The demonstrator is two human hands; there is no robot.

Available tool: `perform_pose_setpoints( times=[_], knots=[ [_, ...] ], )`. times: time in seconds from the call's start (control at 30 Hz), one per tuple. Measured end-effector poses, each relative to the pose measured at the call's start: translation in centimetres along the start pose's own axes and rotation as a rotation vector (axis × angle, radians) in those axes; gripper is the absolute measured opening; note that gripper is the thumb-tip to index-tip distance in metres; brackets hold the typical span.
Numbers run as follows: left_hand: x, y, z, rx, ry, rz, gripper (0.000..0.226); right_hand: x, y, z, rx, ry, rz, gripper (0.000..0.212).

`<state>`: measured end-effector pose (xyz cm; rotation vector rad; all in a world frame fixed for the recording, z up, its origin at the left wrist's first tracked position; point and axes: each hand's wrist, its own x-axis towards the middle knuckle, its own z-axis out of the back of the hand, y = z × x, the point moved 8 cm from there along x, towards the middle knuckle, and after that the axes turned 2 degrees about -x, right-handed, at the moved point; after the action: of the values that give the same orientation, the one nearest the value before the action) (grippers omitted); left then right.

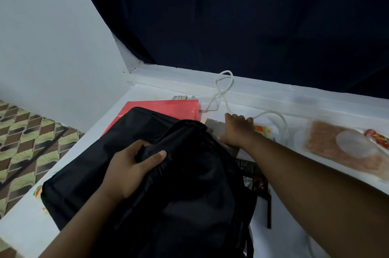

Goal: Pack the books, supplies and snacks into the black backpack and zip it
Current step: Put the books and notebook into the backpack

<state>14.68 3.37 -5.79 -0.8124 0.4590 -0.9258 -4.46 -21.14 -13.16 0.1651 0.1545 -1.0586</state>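
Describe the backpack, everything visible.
The backpack is black, soft woven fabric, slumped and creased on the white table. Its flat panel spreads left over a red book. A strap hangs at its right side. The left hand pinches a fold at the top. Whether the zip is open cannot be told.

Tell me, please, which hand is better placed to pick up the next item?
Right hand: it already rests on the items beside the backpack, while the left hand grips the backpack's fabric.

surface: white top (263, 97) | on it: black backpack (189, 184), red book (168, 107), white cable (225, 87), snack packets (328, 144)
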Motion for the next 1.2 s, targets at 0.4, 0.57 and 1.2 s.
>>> perform_pose_setpoints(
  times=[0.4,0.57,1.2],
  knots=[
    [-0.1,0.2,0.1,-0.007,0.008,-0.017,0.031,-2.8,-2.7,1.6,0.59,0.217,-0.048,0.037],
    [-0.3,0.2,0.2,-0.029,0.01,-0.022,0.029,-4.4,-3.7,2.8,0.717,0.13,-0.066,0.053],
    [-0.8,-0.9,0.2,0.175,0.19,-0.154,0.054,-16.7,-2.3,15.1,0.588,-0.476,0.023,0.023]
  ],
)
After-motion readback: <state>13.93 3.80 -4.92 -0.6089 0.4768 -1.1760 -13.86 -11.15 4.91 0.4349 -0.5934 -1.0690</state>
